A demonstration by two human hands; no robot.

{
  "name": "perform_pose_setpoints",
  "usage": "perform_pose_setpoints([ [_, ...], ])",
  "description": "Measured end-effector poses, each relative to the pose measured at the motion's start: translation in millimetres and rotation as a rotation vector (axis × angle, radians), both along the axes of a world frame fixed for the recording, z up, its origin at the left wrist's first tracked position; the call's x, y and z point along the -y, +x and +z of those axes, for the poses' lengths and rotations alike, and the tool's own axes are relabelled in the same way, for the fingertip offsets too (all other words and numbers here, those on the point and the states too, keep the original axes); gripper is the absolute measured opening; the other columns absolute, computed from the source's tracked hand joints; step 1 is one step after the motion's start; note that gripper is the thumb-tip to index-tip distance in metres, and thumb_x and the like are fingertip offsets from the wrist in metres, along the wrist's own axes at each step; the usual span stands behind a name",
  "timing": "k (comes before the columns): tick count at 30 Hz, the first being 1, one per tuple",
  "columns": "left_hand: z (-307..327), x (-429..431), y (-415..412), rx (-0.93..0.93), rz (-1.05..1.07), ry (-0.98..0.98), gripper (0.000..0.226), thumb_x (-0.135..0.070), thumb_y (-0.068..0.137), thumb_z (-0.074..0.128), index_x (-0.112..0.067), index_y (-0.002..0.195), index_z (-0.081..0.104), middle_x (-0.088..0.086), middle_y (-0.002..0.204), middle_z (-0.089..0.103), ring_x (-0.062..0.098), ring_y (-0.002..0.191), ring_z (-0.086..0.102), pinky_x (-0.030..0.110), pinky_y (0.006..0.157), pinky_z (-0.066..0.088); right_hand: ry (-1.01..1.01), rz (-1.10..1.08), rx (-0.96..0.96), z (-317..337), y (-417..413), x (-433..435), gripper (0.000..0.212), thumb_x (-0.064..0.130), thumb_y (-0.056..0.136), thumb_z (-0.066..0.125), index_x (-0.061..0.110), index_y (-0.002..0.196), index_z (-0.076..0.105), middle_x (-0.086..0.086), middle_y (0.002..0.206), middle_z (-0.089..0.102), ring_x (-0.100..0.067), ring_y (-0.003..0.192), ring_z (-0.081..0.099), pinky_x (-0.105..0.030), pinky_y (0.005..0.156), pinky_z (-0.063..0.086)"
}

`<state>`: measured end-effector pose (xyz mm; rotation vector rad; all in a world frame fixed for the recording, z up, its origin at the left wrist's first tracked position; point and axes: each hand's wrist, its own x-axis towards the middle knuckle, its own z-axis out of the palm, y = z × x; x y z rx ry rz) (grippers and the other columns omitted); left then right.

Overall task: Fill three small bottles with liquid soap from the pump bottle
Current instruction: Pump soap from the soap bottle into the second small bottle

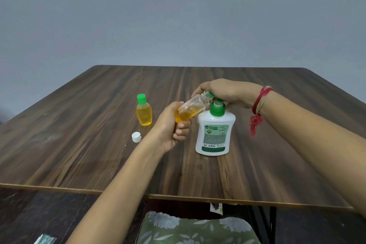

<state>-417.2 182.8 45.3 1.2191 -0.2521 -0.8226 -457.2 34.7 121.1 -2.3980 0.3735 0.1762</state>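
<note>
**Trainee:** State the position of the hands.

**Instructor:** The left hand (174, 125) grips the lower body of the open small bottle (190, 110), fingers wrapped round it. It holds the bottle tilted, mouth raised toward the spout. The right hand (223, 91) lies over the pump head (217, 103), fingers curled down across it. Both hands are close together above the pump bottle (214, 132). That bottle stands upright on the table (79, 154), roughly midway between the left and right edges. The right hand partly hides the spout, so contact between mouth and spout cannot be confirmed.

**Trainee:** Fill status?

**Instructor:** Amber soap occupies the lower part of the held bottle; the upper part is clear. A full small bottle (144, 114), closed with a green cap, stands upright toward the left edge, well apart from the pump bottle. A white cap (136, 136) lies loose just beside it, on the side of the near edge. No third small bottle is in view.

**Trainee:** Handling notes?

**Instructor:** These are judgements.
- The small bottle looks light and thin-walled, and probably yields under pressure.
- Hold it low on the body, firmly but without squeezing, because squeezing could push soap back out.
- Any soap on the neck would make it slippery.
- The pump bottle appears heavier and steady on its broad base.
- Press the head straight down, since a sideways load could tip it.
- The mouth is narrow, so misalignment would send soap down the outside and onto the table.
</note>
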Motion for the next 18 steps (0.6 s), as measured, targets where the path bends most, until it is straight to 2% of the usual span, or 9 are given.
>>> perform_pose_setpoints([
  [5,-5.4,-0.8,-0.5,-0.012,0.01,0.02,0.039,-0.036,0.096,0.032,-0.018,0.062,0.04,-0.005,0.038,0.028,0.004,0.028,0.023,0.011,0.028,0.013,0.015,-0.011,0.001,-5.9,-1.3,-2.9,0.034,0.016,0.094,0.034,0.033,0.082,0.062,0.0,0.085,0.064,-0.017,0.074,0.053,-0.038,0.076,0.041],
  [7,-6.6,-0.1,-2.6,-0.012,-0.002,0.014,0.04,-0.036,0.096,0.032,-0.018,0.061,0.04,-0.005,0.038,0.028,0.004,0.028,0.023,0.011,0.028,0.013,-0.019,0.006,-0.02,-1.4,-3.0,-3.6,0.034,0.017,0.094,0.034,0.033,0.08,0.061,0.002,0.082,0.063,-0.016,0.076,0.052,-0.039,0.081,0.042],
  [10,-3.5,1.1,-3.4,-0.014,-0.008,-0.011,0.039,-0.036,0.096,0.032,-0.018,0.062,0.041,-0.005,0.038,0.027,0.004,0.028,0.023,0.011,0.028,0.012,-0.05,0.015,-0.028,4.9,-2.1,-2.7,0.034,0.018,0.095,0.034,0.034,0.08,0.059,0.006,0.072,0.062,-0.012,0.069,0.049,-0.034,0.077,0.038],
  [16,-4.5,-0.6,-1.9,-0.01,0.008,0.011,0.038,-0.036,0.096,0.032,-0.017,0.064,0.04,-0.006,0.038,0.028,0.004,0.028,0.024,0.012,0.028,0.014,-0.04,-0.002,-0.049,-1.5,-2.7,-3.1,0.032,0.02,0.095,0.033,0.035,0.084,0.059,0.004,0.08,0.063,-0.016,0.076,0.052,-0.041,0.084,0.041],
  [18,-3.5,-0.8,-2.3,-0.008,0.002,0.0,0.04,-0.036,0.097,0.033,-0.018,0.062,0.04,-0.006,0.038,0.028,0.004,0.028,0.024,0.012,0.028,0.013,-0.053,0.009,-0.061,2.4,-1.8,-2.9,0.031,0.021,0.094,0.034,0.036,0.085,0.059,0.007,0.075,0.064,-0.015,0.076,0.052,-0.041,0.085,0.039],
])
